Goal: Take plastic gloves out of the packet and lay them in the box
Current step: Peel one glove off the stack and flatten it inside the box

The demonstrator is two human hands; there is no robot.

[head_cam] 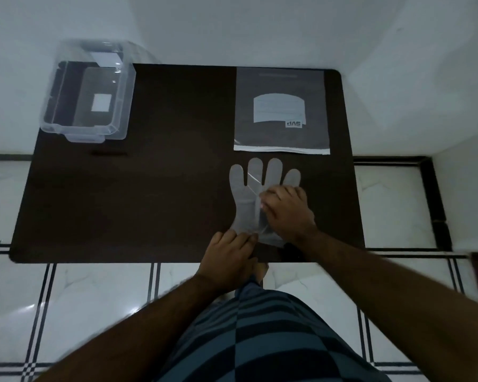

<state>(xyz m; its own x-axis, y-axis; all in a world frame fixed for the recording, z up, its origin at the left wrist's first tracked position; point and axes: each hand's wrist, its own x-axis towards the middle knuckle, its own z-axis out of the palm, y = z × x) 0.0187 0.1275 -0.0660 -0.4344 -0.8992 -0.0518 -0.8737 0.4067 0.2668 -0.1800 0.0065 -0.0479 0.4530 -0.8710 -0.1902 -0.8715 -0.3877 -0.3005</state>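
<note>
A clear plastic glove (250, 188) lies flat on the dark table (149, 188), fingers pointing away from me. My right hand (288, 213) rests on its right side with the fingertips pinching the film near the palm. My left hand (228, 257) pinches the glove's cuff at the near edge. The glove packet (282, 111), a flat clear bag with a white label, lies just beyond the glove. The clear plastic box (86, 97) stands open at the table's far left corner, partly over the edge.
The table stands against a white wall. A tiled floor with dark lines surrounds it. My leg in striped shorts (259, 334) is below the table's near edge.
</note>
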